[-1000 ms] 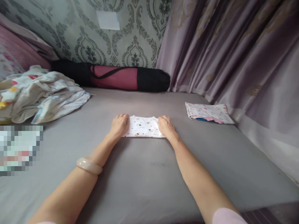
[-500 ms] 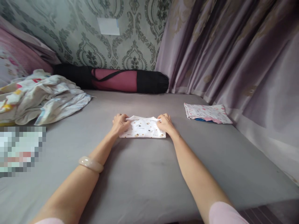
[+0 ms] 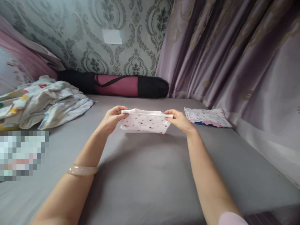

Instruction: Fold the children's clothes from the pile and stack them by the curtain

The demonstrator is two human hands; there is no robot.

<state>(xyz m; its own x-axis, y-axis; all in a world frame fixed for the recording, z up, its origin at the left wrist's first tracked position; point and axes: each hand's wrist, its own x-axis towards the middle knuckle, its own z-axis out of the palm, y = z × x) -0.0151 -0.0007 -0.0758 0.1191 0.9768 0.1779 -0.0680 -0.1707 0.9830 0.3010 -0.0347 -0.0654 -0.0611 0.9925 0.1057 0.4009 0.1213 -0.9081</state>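
Held up above the grey bed sheet is a small folded white garment (image 3: 145, 122) with a tiny brown and black print. Its lower edge hangs just over the sheet and casts a shadow there. My left hand (image 3: 113, 118) pinches the garment's upper left corner between thumb and fingers. At the upper right corner, my right hand (image 3: 179, 120) grips it the same way. A pale bangle (image 3: 82, 170) circles my left forearm.
A folded printed cloth (image 3: 207, 117) lies to the right, by the purple curtain (image 3: 201, 50). Crumpled clothes (image 3: 49, 100) are heaped at the left, with a blurred patch (image 3: 22, 154) in front. A long black and maroon bag (image 3: 117, 85) lies against the wall.
Both hands have lifted the folded garment off the sheet by its upper corners. It now hangs tilted, and my hands have moved slightly farther apart.
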